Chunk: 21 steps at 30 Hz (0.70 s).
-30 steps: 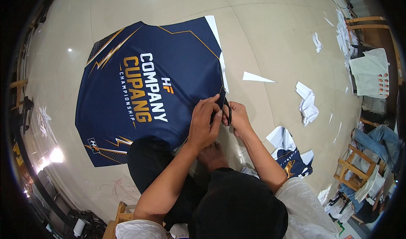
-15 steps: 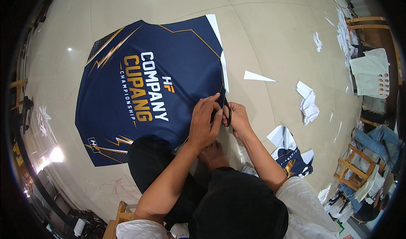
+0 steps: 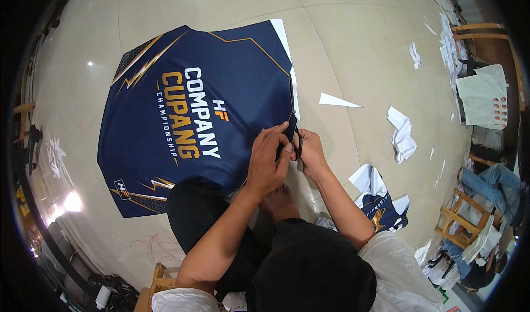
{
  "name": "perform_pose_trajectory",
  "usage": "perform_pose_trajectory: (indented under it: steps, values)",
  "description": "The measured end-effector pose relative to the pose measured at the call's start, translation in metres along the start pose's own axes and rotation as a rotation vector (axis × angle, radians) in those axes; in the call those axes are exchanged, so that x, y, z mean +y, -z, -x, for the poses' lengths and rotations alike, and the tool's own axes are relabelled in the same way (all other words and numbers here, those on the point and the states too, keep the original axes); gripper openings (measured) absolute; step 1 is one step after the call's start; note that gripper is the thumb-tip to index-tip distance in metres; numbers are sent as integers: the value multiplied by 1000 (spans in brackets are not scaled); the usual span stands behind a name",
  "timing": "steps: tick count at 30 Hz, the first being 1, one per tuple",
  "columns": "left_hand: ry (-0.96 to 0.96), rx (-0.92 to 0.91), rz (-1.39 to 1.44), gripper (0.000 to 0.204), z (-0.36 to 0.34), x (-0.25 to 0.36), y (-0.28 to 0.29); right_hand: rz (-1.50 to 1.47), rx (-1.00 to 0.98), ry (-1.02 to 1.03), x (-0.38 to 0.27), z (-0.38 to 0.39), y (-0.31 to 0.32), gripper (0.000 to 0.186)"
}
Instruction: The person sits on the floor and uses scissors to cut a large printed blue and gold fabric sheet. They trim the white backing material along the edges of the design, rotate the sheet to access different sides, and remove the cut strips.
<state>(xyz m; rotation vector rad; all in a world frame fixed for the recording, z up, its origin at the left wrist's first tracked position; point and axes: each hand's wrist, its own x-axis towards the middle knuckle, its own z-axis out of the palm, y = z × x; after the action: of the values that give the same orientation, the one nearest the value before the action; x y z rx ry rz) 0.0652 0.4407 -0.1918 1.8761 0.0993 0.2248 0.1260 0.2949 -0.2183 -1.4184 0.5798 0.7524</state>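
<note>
A large navy printed fabric panel [image 3: 149, 113], with gold and white lettering and lightning stripes, lies spread on the floor. White margin strips [image 3: 293, 85] run along its right edge. My left hand [image 3: 269, 156] is closed at that edge, thumb and fingers gripping the fabric while its index finger stretches forward. In my right hand [image 3: 311, 153] is a pair of black-handled scissors [image 3: 299, 144], held at the fabric's edge just beside my left fingers. The scissor blades are mostly hidden by the hands and cloth.
A white triangular offcut [image 3: 338, 100] and a crumpled white scrap [image 3: 402, 135] lie on the tiled floor [image 3: 342, 41]. Near my right forearm is a folded navy-and-white printed piece [image 3: 381, 204]. Wooden stools [image 3: 464, 218] and a person's jeans-clad legs [image 3: 494, 185] are at the right.
Both hands stay at the same edge, with only a very slight shift. The scissors appear turned a little in my right hand. The panel lies almost unchanged.
</note>
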Motion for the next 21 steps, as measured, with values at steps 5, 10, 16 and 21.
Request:
perform_pose_trajectory:
  steps: [5, 10, 16, 21]
  values:
    - [-1, -9, 11, 12, -1, 1, 1, -45, 16, -17, -4, 1, -6, 19]
    - [13, -9, 14, 11, -1, 0, 1, -29, 0, -9, 2, -3, -4, 19]
    - [13, -11, 3, 11, -1, -1, 2, -38, 13, 10, 5, 0, -9, 17]
    - [-10, 1, -15, 11, -2, -1, 4, -29, -14, 24, 6, 2, -10, 17]
